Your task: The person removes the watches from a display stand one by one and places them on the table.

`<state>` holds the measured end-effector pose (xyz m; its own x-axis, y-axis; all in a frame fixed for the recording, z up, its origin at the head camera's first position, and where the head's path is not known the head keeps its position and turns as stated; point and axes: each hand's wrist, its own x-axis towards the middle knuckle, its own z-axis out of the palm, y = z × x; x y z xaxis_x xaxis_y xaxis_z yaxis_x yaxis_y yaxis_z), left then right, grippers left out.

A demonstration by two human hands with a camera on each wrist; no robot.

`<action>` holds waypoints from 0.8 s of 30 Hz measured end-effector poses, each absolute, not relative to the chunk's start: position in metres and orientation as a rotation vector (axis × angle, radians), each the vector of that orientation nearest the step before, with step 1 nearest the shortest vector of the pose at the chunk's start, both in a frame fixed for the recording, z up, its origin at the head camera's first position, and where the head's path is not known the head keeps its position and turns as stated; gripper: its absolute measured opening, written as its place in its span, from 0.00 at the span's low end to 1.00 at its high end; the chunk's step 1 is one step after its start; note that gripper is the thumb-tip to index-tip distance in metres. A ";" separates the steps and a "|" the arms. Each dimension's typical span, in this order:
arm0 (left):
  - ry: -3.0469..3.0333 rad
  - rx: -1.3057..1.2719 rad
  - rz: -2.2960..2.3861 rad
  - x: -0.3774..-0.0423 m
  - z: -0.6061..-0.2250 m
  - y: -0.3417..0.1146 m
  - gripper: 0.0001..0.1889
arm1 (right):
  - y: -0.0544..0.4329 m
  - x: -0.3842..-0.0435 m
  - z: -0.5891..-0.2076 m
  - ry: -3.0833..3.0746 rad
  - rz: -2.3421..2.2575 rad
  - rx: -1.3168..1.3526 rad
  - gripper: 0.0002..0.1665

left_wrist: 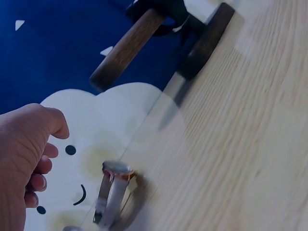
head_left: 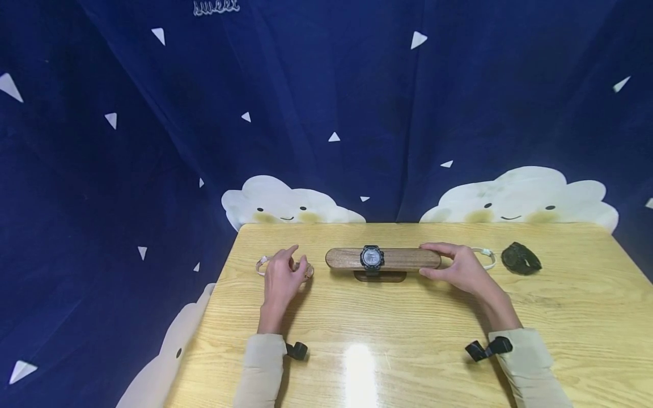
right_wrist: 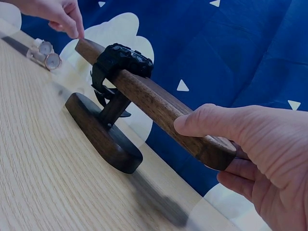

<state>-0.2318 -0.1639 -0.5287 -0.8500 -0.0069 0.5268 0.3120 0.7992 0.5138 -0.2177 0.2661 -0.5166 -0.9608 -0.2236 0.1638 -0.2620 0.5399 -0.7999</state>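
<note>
A dark wooden watch stand (head_left: 403, 259) carries a black chunky watch (head_left: 372, 257) strapped around its crossbar. My right hand (head_left: 461, 271) grips the bar's right end, thumb on the near side and fingers beyond, as the right wrist view (right_wrist: 260, 149) confirms. To the left, my left hand (head_left: 282, 279) hovers with loosely bent fingers, holding nothing. A rose-gold watch with a pale strap (left_wrist: 115, 192) stands on the table, apart from that hand in the left wrist view. Beside it is a second light watch (right_wrist: 45, 47), partly covered by the left hand in the head view.
Right of the stand lie a white band (head_left: 488, 258), partly behind my right hand, and another black watch (head_left: 520, 259). Beyond the wooden table (head_left: 408, 323) hangs a dark blue curtain (head_left: 326, 102) with clouds, close to the back edge.
</note>
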 end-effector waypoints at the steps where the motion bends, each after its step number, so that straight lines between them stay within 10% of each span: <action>1: -2.458 -0.236 -0.834 -0.231 -0.528 -0.162 0.18 | 0.266 -0.218 -0.516 -2.719 1.424 0.431 0.35; 24: -2.455 -0.402 -0.924 -0.217 -0.520 -0.108 0.18 | 0.267 -0.218 -0.517 -2.720 1.420 0.431 0.34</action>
